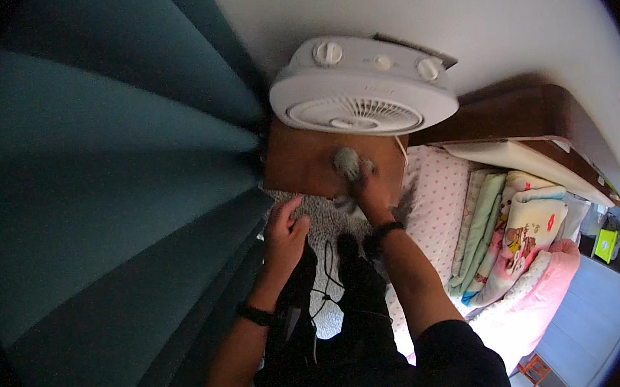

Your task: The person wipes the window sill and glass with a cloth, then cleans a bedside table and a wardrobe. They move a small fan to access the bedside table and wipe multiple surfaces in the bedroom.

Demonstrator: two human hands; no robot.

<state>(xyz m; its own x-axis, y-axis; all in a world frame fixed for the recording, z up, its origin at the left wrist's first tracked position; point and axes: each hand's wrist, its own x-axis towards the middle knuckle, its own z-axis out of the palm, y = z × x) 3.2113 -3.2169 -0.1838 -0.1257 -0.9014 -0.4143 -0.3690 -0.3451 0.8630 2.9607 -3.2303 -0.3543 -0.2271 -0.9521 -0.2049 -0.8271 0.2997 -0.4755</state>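
Note:
My right hand [366, 189] grips a bunched grey cloth [346, 162] over the brown wooden top of a small cabinet [295, 156]. Motion blur softens the cloth, and a loose part of it hangs by the cabinet's front edge. Just off that edge, on the left, my left hand [285, 230] hovers with nothing in it, its index finger and thumb apart and the other fingers curled. A white box fan [359, 91] with knobs on its top stands at the back of the cabinet, beyond both hands.
A teal curtain [119, 184] hangs close on the left. To the right is a bed with a heart-patterned sheet [432, 182], folded quilts [531, 222] and a brown headboard [504, 113]. A white cord [401, 148] runs down beside the fan. Dark drawstrings [327, 297] dangle below my hands.

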